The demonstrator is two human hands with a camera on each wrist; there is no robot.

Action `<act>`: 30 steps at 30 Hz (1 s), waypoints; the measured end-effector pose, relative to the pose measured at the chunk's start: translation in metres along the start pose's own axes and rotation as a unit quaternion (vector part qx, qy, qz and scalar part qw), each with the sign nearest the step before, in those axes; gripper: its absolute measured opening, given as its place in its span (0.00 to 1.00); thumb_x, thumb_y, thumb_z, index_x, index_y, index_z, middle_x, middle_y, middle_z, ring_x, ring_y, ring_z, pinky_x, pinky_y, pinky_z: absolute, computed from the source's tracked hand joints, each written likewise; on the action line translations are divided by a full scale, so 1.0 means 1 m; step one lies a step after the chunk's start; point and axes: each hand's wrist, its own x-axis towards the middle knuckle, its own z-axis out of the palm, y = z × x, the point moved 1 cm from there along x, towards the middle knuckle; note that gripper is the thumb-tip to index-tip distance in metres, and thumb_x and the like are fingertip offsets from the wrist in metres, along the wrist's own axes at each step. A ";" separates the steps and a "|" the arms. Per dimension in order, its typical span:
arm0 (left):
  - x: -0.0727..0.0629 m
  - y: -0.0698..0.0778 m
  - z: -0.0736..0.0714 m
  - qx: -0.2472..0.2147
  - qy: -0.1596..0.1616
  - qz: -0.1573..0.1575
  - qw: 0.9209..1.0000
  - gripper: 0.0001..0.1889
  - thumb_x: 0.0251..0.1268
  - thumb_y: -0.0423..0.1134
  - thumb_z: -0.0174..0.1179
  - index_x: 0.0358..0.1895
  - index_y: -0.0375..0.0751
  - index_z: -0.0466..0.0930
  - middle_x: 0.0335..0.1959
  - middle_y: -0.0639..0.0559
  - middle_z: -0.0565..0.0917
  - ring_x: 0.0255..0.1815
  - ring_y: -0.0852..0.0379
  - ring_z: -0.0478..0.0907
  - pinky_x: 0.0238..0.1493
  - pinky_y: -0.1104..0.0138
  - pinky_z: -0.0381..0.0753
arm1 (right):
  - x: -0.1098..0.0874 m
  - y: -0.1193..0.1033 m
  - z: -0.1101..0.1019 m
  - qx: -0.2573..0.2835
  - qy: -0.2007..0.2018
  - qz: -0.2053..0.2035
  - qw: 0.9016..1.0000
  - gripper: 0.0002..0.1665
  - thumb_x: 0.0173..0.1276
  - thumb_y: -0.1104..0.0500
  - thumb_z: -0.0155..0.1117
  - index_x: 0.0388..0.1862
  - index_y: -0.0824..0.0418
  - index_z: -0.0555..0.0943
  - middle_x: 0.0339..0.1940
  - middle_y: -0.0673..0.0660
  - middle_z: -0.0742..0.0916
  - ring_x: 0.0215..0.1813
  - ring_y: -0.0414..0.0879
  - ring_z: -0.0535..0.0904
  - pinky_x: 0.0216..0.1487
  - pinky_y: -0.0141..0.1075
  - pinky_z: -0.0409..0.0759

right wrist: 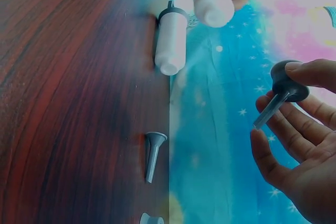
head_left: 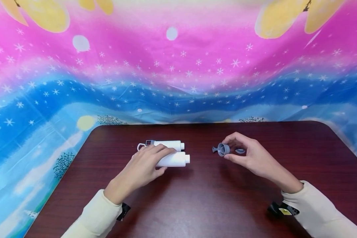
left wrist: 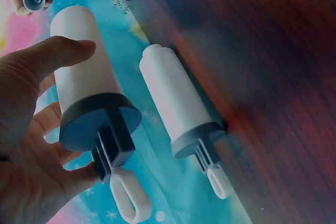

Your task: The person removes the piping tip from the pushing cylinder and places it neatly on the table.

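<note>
My left hand (head_left: 145,165) holds a white plastic tube (head_left: 171,161) above the table. The tube has a narrow neck, and in the left wrist view its dark grey end cap (left wrist: 100,124) carries a white loop handle (left wrist: 131,198). Behind it a matching white tube (head_left: 169,144) lies on its side on the table. Thumb and fingers of my right hand (head_left: 253,157) pinch a grey cup-shaped cap (head_left: 223,149), its hollow side facing left. A thin stem (right wrist: 270,111) sticks out from this cap in the right wrist view.
On the wooden table (head_left: 178,205) lies a small grey funnel-shaped piece (right wrist: 153,153). Another grey piece (head_left: 240,151) shows behind my right fingers. A patterned pink and blue cloth (head_left: 178,82) hangs along the table's far edge and left side.
</note>
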 end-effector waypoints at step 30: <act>-0.011 -0.022 0.030 -0.046 -0.088 -0.025 0.995 0.25 0.59 0.34 0.74 0.60 0.53 0.82 0.52 0.50 0.89 0.48 0.51 0.87 0.48 0.51 0.85 | -0.002 0.008 -0.001 -0.005 -0.004 0.020 1.000 0.19 0.67 0.65 0.75 0.54 0.54 0.81 0.43 0.50 0.89 0.44 0.37 0.86 0.46 0.31 0.84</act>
